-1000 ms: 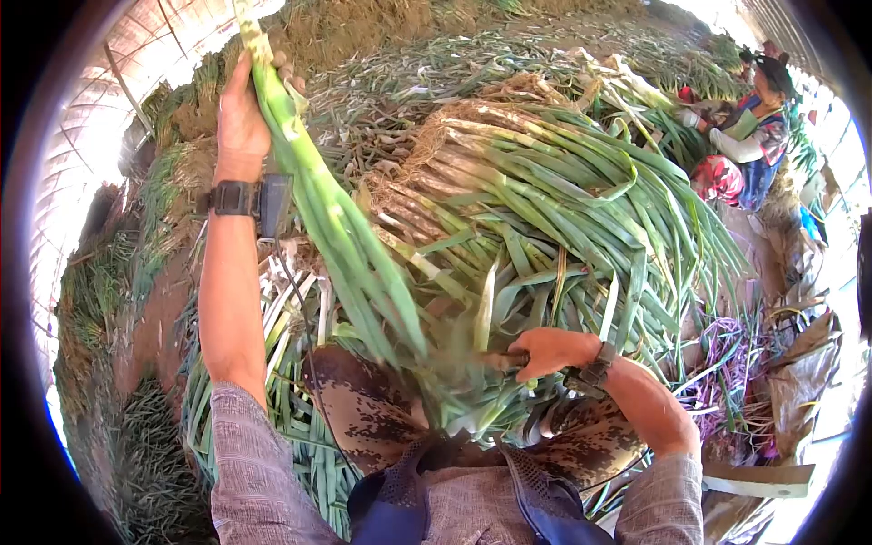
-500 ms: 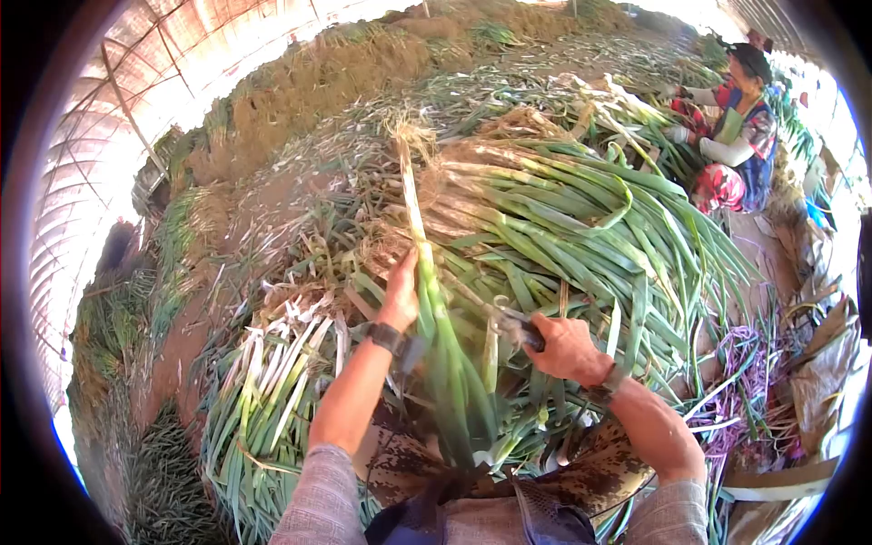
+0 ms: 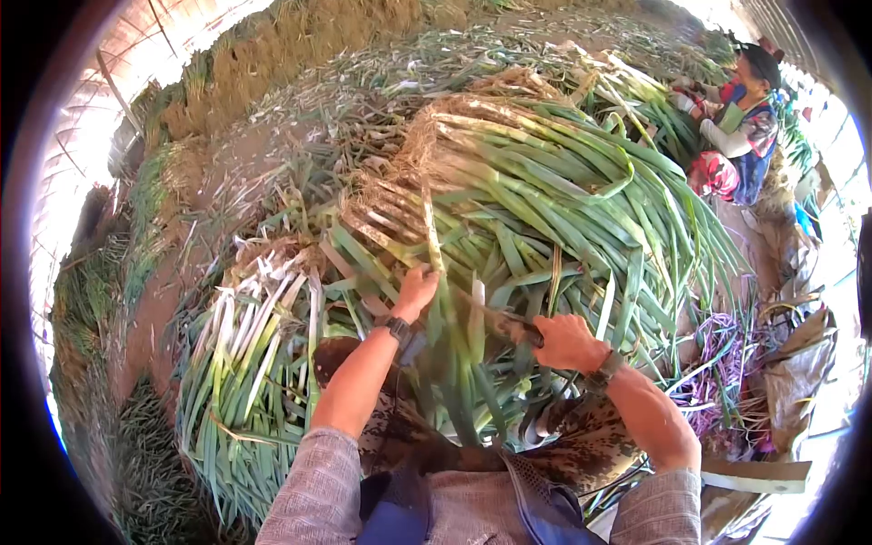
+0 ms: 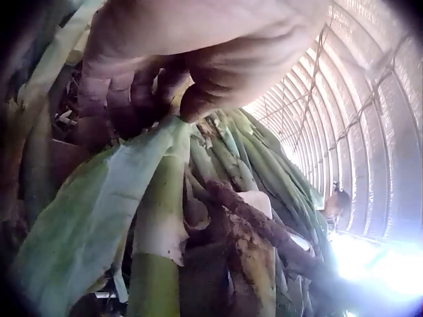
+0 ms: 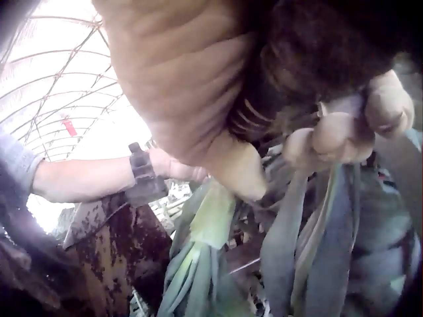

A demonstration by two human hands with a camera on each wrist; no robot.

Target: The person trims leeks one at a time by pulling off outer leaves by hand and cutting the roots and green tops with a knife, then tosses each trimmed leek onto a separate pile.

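Note:
In the head view my left hand [image 3: 418, 289] grips a long green onion [image 3: 431, 232] by its stalk, roots pointing away from me and leaves hanging between my knees. Close up in the left wrist view, the stalk [image 4: 157, 231] runs below my curled fingers. My right hand [image 3: 570, 343] holds a dark-handled tool [image 3: 524, 332] just to the right of this stalk. Its working end is blurred there; the left wrist view shows a narrow, rough brown bar [image 4: 264, 228] beside the stalk. From the right wrist, my curled fingers [image 5: 340, 135] partly hide the handle.
A big heap of green onions [image 3: 563, 200] lies ahead, roots to the left. A paler pile with white stalks [image 3: 263, 327] is at my left. Purple strings [image 3: 722, 363] lie at right. Another person [image 3: 740, 136] sits at the far right.
My left hand has come down from the upper left to the middle, bringing the green onion near my right hand. My right hand still holds the tool, now pointing left close to the stalk.

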